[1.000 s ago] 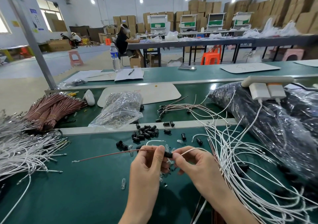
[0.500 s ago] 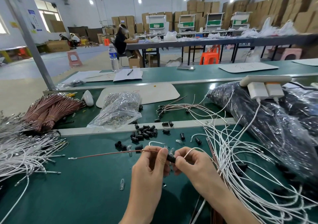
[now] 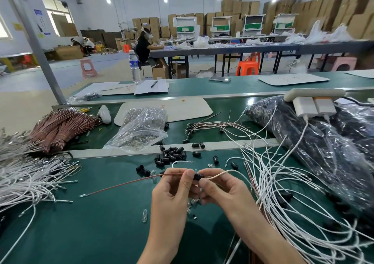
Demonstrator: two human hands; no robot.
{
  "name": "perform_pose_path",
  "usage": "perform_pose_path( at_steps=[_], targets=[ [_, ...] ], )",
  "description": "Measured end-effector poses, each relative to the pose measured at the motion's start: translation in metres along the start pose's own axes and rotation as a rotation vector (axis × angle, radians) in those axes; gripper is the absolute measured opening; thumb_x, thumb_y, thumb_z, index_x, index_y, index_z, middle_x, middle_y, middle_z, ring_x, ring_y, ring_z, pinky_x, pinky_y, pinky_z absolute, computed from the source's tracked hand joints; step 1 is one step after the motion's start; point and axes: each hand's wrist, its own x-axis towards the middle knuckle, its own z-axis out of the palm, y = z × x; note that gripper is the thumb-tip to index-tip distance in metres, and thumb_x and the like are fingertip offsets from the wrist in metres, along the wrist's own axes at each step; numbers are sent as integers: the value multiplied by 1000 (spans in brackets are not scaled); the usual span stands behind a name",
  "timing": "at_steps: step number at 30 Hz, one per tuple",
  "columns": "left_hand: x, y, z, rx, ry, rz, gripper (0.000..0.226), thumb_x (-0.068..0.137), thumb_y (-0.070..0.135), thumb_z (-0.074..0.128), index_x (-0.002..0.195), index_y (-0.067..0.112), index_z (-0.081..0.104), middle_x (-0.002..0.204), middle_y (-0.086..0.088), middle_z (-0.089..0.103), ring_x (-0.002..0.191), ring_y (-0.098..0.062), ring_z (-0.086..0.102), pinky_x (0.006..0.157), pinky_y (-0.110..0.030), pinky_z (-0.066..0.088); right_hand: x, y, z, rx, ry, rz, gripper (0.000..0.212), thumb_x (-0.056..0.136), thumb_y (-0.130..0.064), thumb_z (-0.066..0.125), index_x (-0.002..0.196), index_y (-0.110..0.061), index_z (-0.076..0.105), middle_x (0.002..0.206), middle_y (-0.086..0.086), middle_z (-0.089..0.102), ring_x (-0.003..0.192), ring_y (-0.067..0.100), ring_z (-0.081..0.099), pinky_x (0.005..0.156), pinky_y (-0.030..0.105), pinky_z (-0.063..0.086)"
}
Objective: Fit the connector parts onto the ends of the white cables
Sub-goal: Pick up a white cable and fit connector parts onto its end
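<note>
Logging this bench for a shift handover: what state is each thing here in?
Small black cylindrical connector part, pinched by right hand, cable at each end.
Thin brown cable, pinched by left hand, trailing left.
Pale thin cable, running right from the connector part.
Loose black connector parts, lying unfitted on green table.
Clear plastic water bottle, standing upright.

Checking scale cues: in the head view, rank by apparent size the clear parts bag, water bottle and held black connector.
1. clear parts bag
2. water bottle (farther off, true size unsure)
3. black connector
</note>
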Motion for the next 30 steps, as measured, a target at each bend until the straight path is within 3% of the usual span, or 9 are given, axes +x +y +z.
perform_pose_path(
  at_steps=[8, 13, 19, 24, 30],
  targets=[
    [1, 3, 1, -103, -53, -95, 32, 92, 34, 54, 99, 7, 70, 82, -14, 74, 66, -23, 70, 55, -27, 56, 1, -2, -3, -18, 61, -37, 21, 77, -31, 76, 98, -30, 78, 90, 9, 77, 75, 17, 72, 68, 26, 59],
    [1, 3, 0, -116, -22, -87, 27, 88, 32, 61, 96, 7, 61, 76, -10, 73, 56, -20, 65, 53, -29, 56, 0, -3, -3, 7, 52, -26, 23, 75, -31, 76, 98, -30, 79, 91, 10, 77, 75, 16, 71, 67, 25, 58],
    [2, 3, -3, -74, -109, -82, 32, 82, 39, 69, 88, 8, 66, 76, -11, 73, 57, -18, 62, 53, -26, 53, -1, -5, -3, 11, 32, -16, 24, 74, -32, 77, 98, -26, 80, 93, 12, 77, 77, 18, 72, 68, 25, 58],
    [6, 6, -5, -131, -37, -103, 41, 84, 41, 64, 99, 4, 57, 80, -10, 74, 55, -17, 62, 52, -25, 53, 0, -6, -6, 79, 59, -17, 27, 73, -35, 78, 98, -25, 80, 89, 11, 76, 74, 19, 71, 65, 26, 58],
    [2, 6, -1, -114, -100, -108, 38, 79, 37, 68, 91, 2, 59, 68, -6, 69, 51, -17, 59, 49, -25, 51, -1, -3, -4, 49, 11, 18, 26, 77, -36, 77, 101, -26, 79, 94, 10, 77, 80, 21, 73, 68, 28, 58]
  ],
)
